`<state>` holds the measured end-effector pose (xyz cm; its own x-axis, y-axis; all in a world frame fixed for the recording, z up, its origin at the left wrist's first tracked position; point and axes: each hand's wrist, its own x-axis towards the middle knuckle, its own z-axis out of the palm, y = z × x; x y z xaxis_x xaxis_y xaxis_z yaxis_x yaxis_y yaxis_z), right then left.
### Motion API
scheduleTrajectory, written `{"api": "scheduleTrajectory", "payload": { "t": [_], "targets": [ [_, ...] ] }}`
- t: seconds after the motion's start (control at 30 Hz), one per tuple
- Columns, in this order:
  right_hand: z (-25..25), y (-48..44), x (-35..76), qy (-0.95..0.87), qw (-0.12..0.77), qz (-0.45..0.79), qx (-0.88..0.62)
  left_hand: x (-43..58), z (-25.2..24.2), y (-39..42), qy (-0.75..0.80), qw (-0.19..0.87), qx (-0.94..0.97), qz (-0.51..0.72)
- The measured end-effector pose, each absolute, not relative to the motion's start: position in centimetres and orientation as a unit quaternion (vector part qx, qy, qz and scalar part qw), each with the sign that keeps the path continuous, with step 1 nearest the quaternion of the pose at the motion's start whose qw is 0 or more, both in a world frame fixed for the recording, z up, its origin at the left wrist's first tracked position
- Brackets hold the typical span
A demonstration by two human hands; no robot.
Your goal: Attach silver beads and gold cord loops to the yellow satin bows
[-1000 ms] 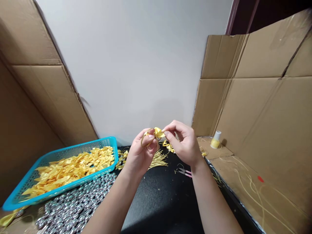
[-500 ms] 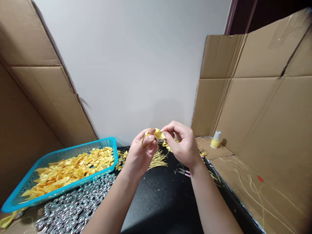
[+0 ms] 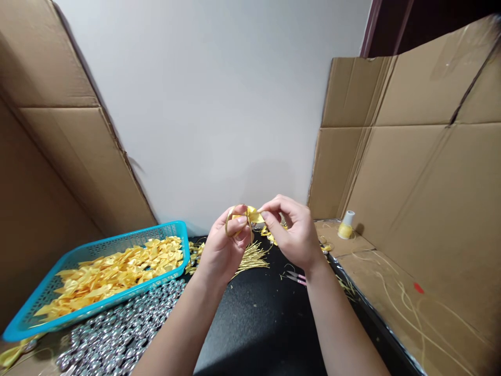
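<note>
Between my two hands, above the black tabletop, is a yellow ribbon bow (image 3: pixel 255 214) with a loop of gold cord (image 3: pixel 227 225) around it. My left hand (image 3: pixel 227 243) pinches the bow's left side, and the cord loops over its fingers. The bow's right end is gripped between thumb and forefinger of my right hand (image 3: pixel 291 227). My fingers hide part of the bow and the cord. Below them on the table lies a bundle of cut gold cords (image 3: pixel 252 257). Small scissors (image 3: pixel 296 278) with pink handles lie under my right wrist, partly covered.
At left a blue plastic basket (image 3: pixel 180 230) holds many yellow ribbon bows (image 3: pixel 117 271). Silver beads (image 3: pixel 125 318) are spread before it. A thread spool (image 3: pixel 346 225) stands at right, with loose thread on the cardboard (image 3: pixel 450 313). Cardboard panels flank a pale wall (image 3: pixel 219 104).
My hands stay almost in place. The gold cord loop has shifted slightly and now crosses the middle of the bow more upright. Nothing was let go.
</note>
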<state>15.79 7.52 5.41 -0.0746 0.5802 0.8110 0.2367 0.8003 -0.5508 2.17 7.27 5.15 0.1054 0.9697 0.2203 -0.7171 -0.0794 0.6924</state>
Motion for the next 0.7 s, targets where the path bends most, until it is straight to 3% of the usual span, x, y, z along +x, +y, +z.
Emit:
{"api": "scheduleTrajectory", "payload": {
  "t": [0.53,0.7],
  "targets": [
    [4.89,8.17,15.56,-0.690,0.611,0.274,-0.274,2.29,5.06,7.26,0.187,0.634,0.343,0.668],
    [4.92,8.04,15.66,-0.692,0.615,0.254,-0.278,2.24,5.09,7.30,0.200,0.620,0.363,0.666]
  ]
}}
